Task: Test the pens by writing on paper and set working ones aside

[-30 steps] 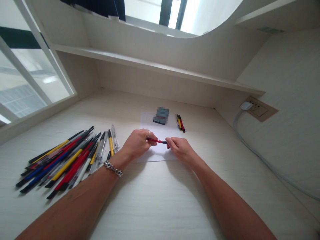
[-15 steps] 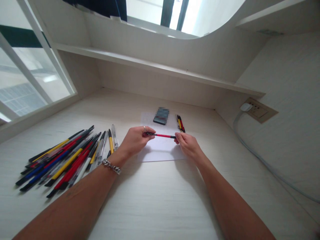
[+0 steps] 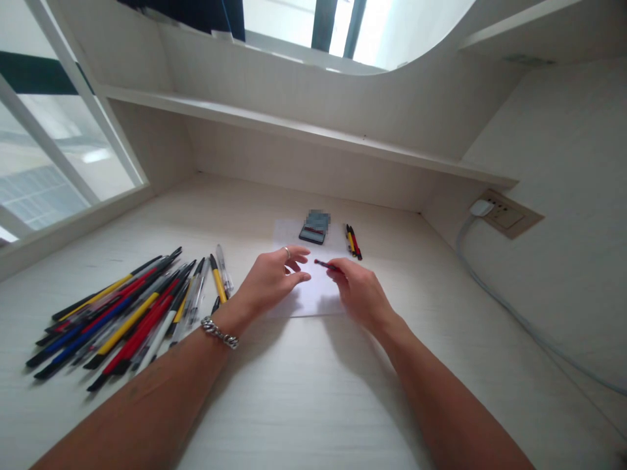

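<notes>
My right hand (image 3: 361, 287) grips a pen (image 3: 323, 264) above the white paper (image 3: 309, 300). Only the dark end of the pen, with a reddish tip, sticks out to the left; the fingers hide the rest. Just left of that end is my left hand (image 3: 274, 279), its thumb and fingers apart and nothing between them. It wears a ring, and there is a chain bracelet on the wrist. Beyond the hands, a phone (image 3: 312, 234) lies at the paper's far edge. To its right are a few pens (image 3: 353, 241), yellow, red and black, lying side by side.
A big heap of pens (image 3: 125, 313) in several colours spreads over the desk at left, close to my left forearm. A shelf (image 3: 294, 124) runs across the back. On the right wall a white plug (image 3: 481, 208) sits in a socket, its grey cable (image 3: 509, 307) hanging down.
My left hand has let go of the pen and opened. My right hand has shifted left, now holding the pen alone, with its dark end pointing left.
</notes>
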{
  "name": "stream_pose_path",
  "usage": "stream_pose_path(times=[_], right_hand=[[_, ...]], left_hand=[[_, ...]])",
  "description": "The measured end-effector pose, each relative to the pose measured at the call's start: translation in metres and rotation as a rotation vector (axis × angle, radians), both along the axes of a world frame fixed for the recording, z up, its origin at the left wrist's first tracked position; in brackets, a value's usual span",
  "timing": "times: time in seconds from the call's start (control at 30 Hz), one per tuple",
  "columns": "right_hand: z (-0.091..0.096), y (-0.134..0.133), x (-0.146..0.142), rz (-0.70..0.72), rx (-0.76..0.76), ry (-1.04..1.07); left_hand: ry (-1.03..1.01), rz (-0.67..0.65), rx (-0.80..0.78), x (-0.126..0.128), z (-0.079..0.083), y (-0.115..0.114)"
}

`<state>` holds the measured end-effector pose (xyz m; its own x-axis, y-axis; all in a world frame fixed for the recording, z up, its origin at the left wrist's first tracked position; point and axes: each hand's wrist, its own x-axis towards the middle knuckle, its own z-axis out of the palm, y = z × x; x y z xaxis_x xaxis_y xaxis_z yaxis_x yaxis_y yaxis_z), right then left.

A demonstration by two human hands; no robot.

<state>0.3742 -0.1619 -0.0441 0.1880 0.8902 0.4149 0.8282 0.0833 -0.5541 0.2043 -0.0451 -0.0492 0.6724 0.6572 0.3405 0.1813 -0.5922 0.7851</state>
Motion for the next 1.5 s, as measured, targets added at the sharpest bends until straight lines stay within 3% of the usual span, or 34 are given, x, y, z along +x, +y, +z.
stream_pose_path(times=[0.13,0.2,0.3,0.4,0.63,1.07,1.33,1.5], right_hand=[[0.011,0.001,0.023,0.030,0.217,0.760],[0.017,0.001,0.031,0.058,0.243,1.062],[0.023,0.000,0.040,0.063,0.254,1.329],[0.025,-0.002,0.046,0.061,0.292,1.451],[0.027,-0.004,0.049,0.085,0.317,1.531],[0.024,-0.003,0.049,-0.015,0.276,1.443],[0.011,0.007,0.042,-0.140,0.319,1.383],[0.001,0.011,0.029,-0.278,0.179,1.302]], left_hand=[[0.142,0.077,0.037,-0.005,-0.005,0.012],[0.193,0.097,0.045,-0.006,-0.007,0.014],[0.244,0.109,0.065,-0.007,-0.005,0.014],[0.282,0.115,0.076,-0.007,-0.001,0.013],[0.334,0.118,0.069,-0.008,-0.002,0.016],[0.299,0.076,0.068,-0.013,-0.009,0.026],[0.289,-0.075,-0.046,-0.021,-0.010,0.032],[0.354,-0.179,-0.124,-0.025,-0.012,0.036]])
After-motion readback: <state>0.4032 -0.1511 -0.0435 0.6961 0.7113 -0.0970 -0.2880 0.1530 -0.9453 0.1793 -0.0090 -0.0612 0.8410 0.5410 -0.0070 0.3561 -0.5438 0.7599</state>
